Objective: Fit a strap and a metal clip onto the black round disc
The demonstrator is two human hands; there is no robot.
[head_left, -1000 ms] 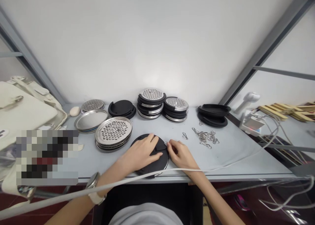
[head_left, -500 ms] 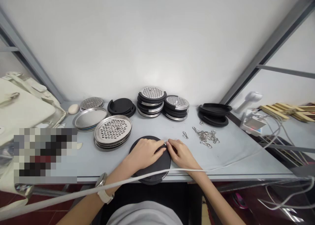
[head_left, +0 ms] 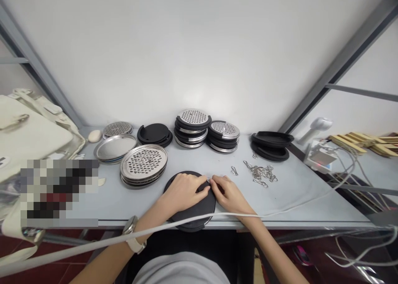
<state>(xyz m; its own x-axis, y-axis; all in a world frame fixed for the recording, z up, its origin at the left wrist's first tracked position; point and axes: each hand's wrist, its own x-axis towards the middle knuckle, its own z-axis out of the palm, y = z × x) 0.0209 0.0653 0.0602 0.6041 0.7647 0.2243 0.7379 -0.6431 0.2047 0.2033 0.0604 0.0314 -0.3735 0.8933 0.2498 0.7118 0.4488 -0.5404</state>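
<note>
A black round base (head_left: 199, 207) lies in front of me and reaches over the table's front edge. My left hand (head_left: 185, 190) rests across it, fingers curled over the far side, index fingertip and thumb towards the right rim. At that rim, a small metal clip (head_left: 208, 180) shows between my fingertips. My right hand (head_left: 229, 194) pinches it from the right, with thumb and index finger together. How the clip meets the base is hidden by my fingers. One loose wire clip (head_left: 234, 171) lies beyond my right hand, left of a heap of similar clips (head_left: 261, 172).
Stacked metal grater discs (head_left: 143, 163) and plain metal discs (head_left: 115, 147) are at left. Behind stand black bases (head_left: 154, 134) and two stacks of assembled graters (head_left: 192, 117). More black bases (head_left: 272, 139) sit at right. A white cable (head_left: 236, 214) crosses over my forearms.
Both hands stay at the rim of the black base with the clip, almost unmoved. The view has shifted very slightly.
</note>
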